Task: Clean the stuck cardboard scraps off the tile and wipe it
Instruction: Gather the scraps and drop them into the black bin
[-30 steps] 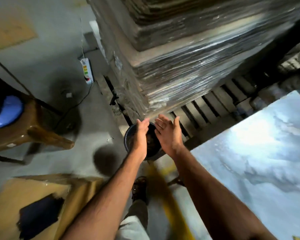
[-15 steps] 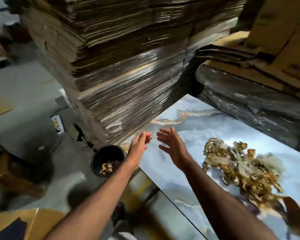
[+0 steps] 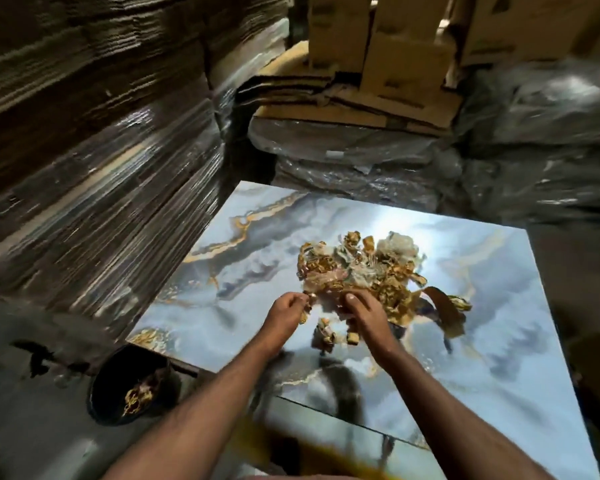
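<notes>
A large glossy tile [image 3: 440,341] with a grey-blue marble pattern and thin gold veins lies flat in a dim storage space, its polished face throwing back a bright patch of light near the far edge. To the left rises a tall stack of flattened cardboard sheets [image 3: 84,150] wrapped partly in clear film, close against the tile's left edge; behind the tile sit bundles under crumpled plastic wrap [image 3: 361,161] with brown cardboard boxes [image 3: 406,53] piled on top. On the floor just off the tile's near left corner stands a black bucket [image 3: 99,393] holding a few golden-brown scraps. The pile of cardboard scraps [image 3: 357,268] sits near the middle of the tile, a loose heap of torn, curled brown and yellowish pieces mixed with pale, whitish shreds (a few small bits lie apart on the near side, and one longer brown strip curls off to the right). The left hand [image 3: 286,315] has its fingers curled, pinching at the near left edge of the heap. The right hand [image 3: 362,311] rests on the near edge of the pile with fingers bent down into the scraps, gathering them
</notes>
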`<state>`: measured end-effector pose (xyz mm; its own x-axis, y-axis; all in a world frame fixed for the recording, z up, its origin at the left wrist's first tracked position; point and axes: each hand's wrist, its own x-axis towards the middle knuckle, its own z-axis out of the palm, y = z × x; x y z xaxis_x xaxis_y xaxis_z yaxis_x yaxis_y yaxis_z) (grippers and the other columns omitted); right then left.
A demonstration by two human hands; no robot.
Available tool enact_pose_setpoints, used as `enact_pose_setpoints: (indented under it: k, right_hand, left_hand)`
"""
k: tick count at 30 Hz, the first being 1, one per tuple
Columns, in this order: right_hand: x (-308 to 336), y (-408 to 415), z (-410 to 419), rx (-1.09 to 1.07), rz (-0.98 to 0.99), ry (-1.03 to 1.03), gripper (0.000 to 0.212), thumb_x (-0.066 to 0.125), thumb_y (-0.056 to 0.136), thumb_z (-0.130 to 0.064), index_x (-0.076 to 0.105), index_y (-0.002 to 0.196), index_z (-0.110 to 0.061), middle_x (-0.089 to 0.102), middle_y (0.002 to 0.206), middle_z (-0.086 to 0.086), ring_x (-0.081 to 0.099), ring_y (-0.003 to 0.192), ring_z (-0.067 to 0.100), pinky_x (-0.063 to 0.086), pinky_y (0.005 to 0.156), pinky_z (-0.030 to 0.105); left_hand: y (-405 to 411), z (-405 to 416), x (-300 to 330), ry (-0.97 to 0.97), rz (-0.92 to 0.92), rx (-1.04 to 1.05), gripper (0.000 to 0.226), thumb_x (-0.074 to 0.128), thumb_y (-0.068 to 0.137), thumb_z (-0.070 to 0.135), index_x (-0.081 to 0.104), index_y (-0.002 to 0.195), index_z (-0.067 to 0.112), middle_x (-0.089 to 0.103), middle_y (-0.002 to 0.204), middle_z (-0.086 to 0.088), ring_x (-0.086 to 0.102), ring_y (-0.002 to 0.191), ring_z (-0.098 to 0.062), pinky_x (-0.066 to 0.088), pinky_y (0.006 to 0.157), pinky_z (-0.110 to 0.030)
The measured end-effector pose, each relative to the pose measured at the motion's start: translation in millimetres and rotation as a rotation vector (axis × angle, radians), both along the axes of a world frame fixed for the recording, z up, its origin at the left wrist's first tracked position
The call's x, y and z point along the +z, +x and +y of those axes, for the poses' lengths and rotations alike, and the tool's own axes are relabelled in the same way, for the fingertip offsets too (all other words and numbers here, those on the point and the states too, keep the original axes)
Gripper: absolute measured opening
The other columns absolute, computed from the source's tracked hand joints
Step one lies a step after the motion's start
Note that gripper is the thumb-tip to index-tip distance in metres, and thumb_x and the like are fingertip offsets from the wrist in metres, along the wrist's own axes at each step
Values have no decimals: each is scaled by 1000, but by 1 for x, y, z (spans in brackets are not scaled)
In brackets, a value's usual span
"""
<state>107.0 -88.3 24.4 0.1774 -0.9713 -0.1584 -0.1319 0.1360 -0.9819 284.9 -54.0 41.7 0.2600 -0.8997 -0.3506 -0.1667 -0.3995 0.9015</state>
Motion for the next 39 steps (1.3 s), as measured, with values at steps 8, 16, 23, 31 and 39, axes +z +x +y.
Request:
enact_pose_setpoints:
  k: [8,16,23,31,39]
  right_hand:
    - [-34,-7,23,-95,557,-287,37,66,90,-32,60,123,-16,53,118,3,50,105,11,48,94,35]
    - [-80,27,53,36,796,-176,134,48,56,-94,-22,152,-32,-30,159,5,-24,148,24,1,116,50]
    - [-104,62,21,-7,877,-212,139,50,53,-91,-18,154,-25,-33,157,15,-18,147,34,7,114,56]
    - [-99,77,-22,-39,993,-232,135,56,54,-90,-16,154,-35,-8,159,17,14,138,40,38,99,65]
    - [-98,86,-25,-80,915,-199,139,74,42,-83,16,152,-21,14,149,15,27,128,33,38,102,51]
  left_hand:
    - [12,-47,-31,-102,-126,-164,17,50,99,13,66,99,17,68,91,-11,62,78,-23,52,68,-30]
    - [40,-101,-38,-136,-567,-169,58,31,91,49,53,135,18,44,141,-16,35,133,-31,25,111,-39]
    - [46,-145,-65,-155,-888,-579,72,17,88,67,7,155,40,-13,163,-10,-19,149,-26,-14,119,-48]
    - [47,-159,-89,-181,-965,-838,59,13,94,55,18,152,44,10,163,-6,3,150,-30,-6,119,-54]
    - [27,-118,-92,-241,-700,-569,54,19,92,54,39,142,43,41,127,-3,34,118,-19,26,102,-37]
